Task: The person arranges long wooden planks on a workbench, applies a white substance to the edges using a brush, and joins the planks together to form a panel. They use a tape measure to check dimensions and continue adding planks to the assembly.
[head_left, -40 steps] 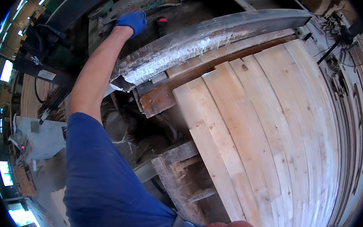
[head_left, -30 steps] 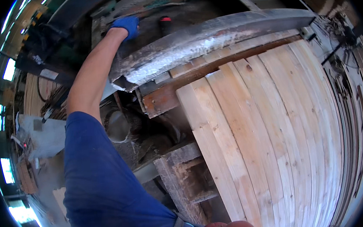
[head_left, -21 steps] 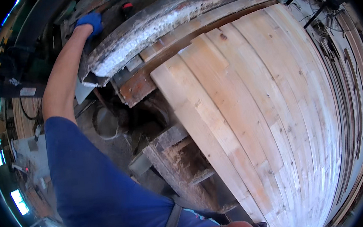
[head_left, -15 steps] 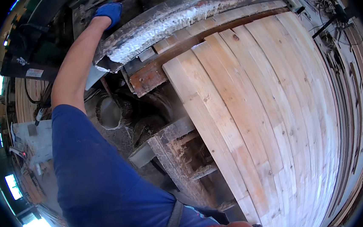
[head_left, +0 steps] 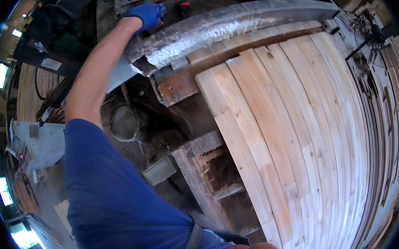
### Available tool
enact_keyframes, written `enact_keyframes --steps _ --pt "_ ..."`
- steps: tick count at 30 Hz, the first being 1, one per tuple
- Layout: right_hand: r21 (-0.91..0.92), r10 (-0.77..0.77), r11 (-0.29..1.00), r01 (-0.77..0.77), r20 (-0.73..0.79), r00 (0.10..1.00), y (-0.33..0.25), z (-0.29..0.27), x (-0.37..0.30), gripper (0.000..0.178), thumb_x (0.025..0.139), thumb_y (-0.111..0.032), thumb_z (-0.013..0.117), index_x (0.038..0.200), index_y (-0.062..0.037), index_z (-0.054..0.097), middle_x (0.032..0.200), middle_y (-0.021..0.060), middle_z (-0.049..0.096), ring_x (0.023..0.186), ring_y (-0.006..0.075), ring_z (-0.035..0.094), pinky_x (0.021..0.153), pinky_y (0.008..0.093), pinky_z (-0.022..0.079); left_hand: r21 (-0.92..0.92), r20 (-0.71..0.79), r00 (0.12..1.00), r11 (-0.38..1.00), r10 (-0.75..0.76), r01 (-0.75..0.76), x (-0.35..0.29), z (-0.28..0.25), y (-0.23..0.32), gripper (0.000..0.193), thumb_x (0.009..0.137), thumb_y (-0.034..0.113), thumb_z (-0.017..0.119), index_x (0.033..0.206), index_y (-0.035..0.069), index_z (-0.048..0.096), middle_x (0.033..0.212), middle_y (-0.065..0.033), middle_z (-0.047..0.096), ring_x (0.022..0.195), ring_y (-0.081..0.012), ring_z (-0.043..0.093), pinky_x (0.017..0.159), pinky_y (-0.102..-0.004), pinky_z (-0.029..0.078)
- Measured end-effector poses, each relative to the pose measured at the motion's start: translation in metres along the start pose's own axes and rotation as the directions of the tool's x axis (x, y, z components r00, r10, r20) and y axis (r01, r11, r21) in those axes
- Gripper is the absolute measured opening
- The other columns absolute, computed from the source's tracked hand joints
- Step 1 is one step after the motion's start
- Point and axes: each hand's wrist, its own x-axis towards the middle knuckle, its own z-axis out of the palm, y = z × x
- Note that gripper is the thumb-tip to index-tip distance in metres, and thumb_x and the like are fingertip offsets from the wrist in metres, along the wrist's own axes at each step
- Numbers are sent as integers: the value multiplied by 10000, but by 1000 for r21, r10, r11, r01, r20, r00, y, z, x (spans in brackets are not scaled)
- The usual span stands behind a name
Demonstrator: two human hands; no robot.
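My left hand [head_left: 148,16], in a blue glove, reaches far forward over the machine's dark far side. Its fingers are curled closed, and what they hold, if anything, is too small and shadowed to make out. A red-tipped black handle [head_left: 184,8] stands just right of the hand. Below the hand runs a long metal beam [head_left: 229,21], coated along its near side with crusty white residue. Wooden boards [head_left: 275,132], pale and knotty, lie side by side as a wide panel to the right. My right hand is out of view.
A rusty metal bar [head_left: 178,87] juts out below the beam's left end. An open, dust-covered frame [head_left: 199,180] stands left of the boards, near a round duct opening [head_left: 125,123]. Stacked thin strips [head_left: 382,124] line the far right. A grey box [head_left: 39,142] is at left.
The whole view has shifted, so the beam and boards sit farther right and lower. My left hand stays near the red-tipped handle, its fingers now seen more curled.
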Motion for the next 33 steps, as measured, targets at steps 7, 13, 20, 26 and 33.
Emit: enact_keyframes --steps 7,13,20,26,33 --pt "-34 96 995 -96 -17 995 16 -7 1 181 783 -68 686 918 13 595 693 94 605 507 126 506 426 262 401 106 12 977 972 -214 212 0 -13 26 476 816 470 621 1092 83 644 1058 -214 657 977 -393 629 865 -471 500" --pt "-98 96 990 -100 -42 994 6 -7 -6 176 800 -69 690 928 5 595 706 88 607 501 123 493 422 262 393 85 26 997 994 -73 71 1 9 0 394 821 420 615 1011 79 665 1060 -200 660 972 -403 626 849 -476 500" --pt "-801 -214 564 199 91 973 46 -35 27 255 832 -211 635 956 12 631 822 184 674 745 281 643 674 397 513 -772 -349 937 558 26 -304 -57 -62 31 417 891 238 651 1234 30 537 1117 -107 643 949 -195 643 813 -324 516" --pt "-751 -627 467 467 91 773 -173 45 -5 308 937 -291 496 818 -47 641 651 109 645 751 198 654 641 364 505 -824 -538 803 41 257 -565 -155 -70 178 622 871 368 687 1305 -28 485 1249 -133 582 1136 -217 572 983 -363 457" --pt "16 -957 28 999 289 22 -414 206 -172 409 807 -94 701 1201 -54 600 1090 146 650 877 276 653 759 362 535 -902 -324 792 -421 518 -94 -243 10 292 707 907 513 574 1314 -56 474 1222 -139 587 1037 -200 608 939 -325 472"
